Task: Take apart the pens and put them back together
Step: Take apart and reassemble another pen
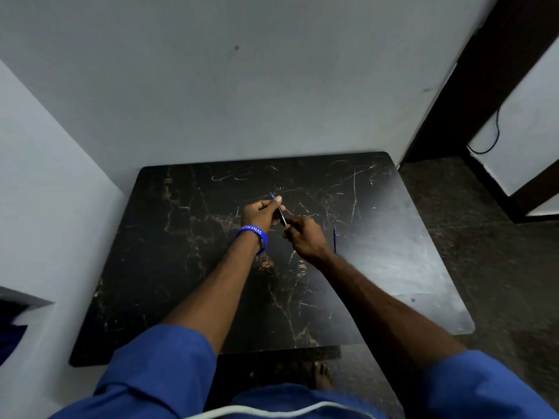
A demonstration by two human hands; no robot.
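I am holding the slim dark pen with a blue tip [279, 212] above the black marbled surface [187, 267], left hand [259, 213] clamped near the tip, right hand [299, 234] pinching the rear, and I am judging that twisting steadily along its axis works best.

- Table [187, 267]: dark marble-look top, brown veins, polished, light scratches, glare patch at right
- Pen [282, 217]: dark slim barrel with slight sheen, blue tip
- Wristband [255, 234]: blue, smooth, rubbery, white lettering
- Sleeves [160, 367]: blue cloth, matt, creased
- Wall [211, 86]: painted, matt, few marks
- Floor [484, 237]: dark, speckled, stone-like
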